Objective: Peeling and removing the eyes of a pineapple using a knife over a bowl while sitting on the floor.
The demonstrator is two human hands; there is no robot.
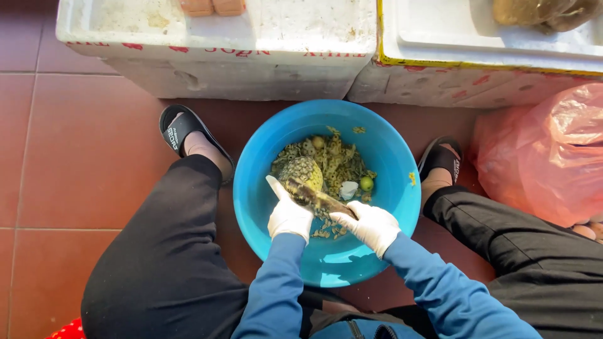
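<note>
Two white foam boxes (251, 56) line the tiled floor, a pink plastic bag (546, 157) off to the right. Between the knees sits the blue basin (270, 207), already heaped with peelings (342, 164). The pineapple (303, 171) lies in the basin, looking largely peeled, some trimming apparently left. The left hand (287, 216), gloved, steadies it; the right hand (372, 225) is closed round the knife (317, 198).

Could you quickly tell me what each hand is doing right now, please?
Left hand: closed around the pineapple, steadying it over the blue basin.
Right hand: closed on the knife, blade against the pineapple.
</note>
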